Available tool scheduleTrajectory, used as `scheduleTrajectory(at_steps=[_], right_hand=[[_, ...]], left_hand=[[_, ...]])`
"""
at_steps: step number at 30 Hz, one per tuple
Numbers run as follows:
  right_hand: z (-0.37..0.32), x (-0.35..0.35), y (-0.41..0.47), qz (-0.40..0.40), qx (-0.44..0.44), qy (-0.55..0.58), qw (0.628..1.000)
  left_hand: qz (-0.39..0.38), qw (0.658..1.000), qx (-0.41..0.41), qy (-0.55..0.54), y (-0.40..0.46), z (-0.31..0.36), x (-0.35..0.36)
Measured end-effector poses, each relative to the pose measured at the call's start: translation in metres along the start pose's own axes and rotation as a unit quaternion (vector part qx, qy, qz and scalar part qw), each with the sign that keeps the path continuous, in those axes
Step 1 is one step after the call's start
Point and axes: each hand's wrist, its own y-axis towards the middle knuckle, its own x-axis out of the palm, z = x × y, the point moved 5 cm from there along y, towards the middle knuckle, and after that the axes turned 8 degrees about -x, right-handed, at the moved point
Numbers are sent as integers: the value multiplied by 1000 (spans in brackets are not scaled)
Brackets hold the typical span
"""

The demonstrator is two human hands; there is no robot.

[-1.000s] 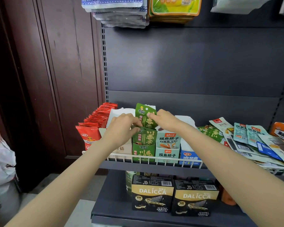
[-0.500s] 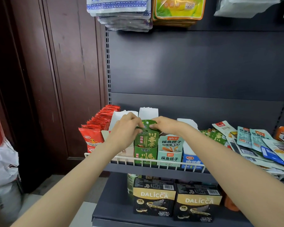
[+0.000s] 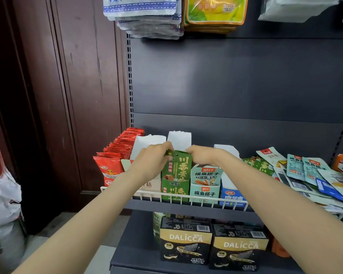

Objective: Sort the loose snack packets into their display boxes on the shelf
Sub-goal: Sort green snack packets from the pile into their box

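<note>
A green snack packet (image 3: pixel 178 166) with gold characters stands upright in the green display box (image 3: pixel 173 191) on the wire-fronted shelf. My left hand (image 3: pixel 151 163) pinches the packet's top left corner. My right hand (image 3: pixel 201 157) pinches its top right corner. To the right stand a pale teal display box (image 3: pixel 205 184) and a blue and white one (image 3: pixel 231 191). A beige box (image 3: pixel 150 186) sits left of the green one, partly behind my left arm. Loose packets (image 3: pixel 309 175), green, teal, blue and white, lie in a heap at the shelf's right.
A row of red packets (image 3: pixel 117 155) fills the shelf's left end. The white wire rail (image 3: pixel 234 204) runs along the shelf front. Two black and gold DALICCA boxes (image 3: pixel 212 242) stand on the lower shelf. Bagged goods (image 3: pixel 145 14) hang overhead. A dark wooden door (image 3: pixel 67 95) lies left.
Both hands have lowered the green packet from above the boxes down into the green display box. The view has shifted slightly.
</note>
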Motion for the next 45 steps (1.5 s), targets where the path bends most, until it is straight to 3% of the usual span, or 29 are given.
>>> scheduleTrajectory(at_steps=[10,16,21,25,28,34,39,42,45], right_hand=[[1,-7,-18,11,50,128,990],[7,-35,-55,152,-23,181,971],[50,-52,-95,250,-14,158,955],[101,-67,-126,328,17,144,934],[152,-78,-148,356,51,72,930],[235,-77,-169,302,170,-71,935],[280,-66,-156,186,211,-124,952],[290,-60,-149,125,217,-149,957],[289,-63,-148,139,206,-142,958]], left_hand=[[-15,1000,17,-8,-10,2,1],[24,998,31,-49,-18,30,-8],[74,993,91,-30,-16,92,11],[42,988,132,-68,-10,156,44],[-10,986,143,-80,-1,207,81],[-135,988,54,55,41,250,174],[-183,954,-1,237,81,236,227],[-201,961,-13,191,90,232,236],[-144,976,21,164,88,241,225]])
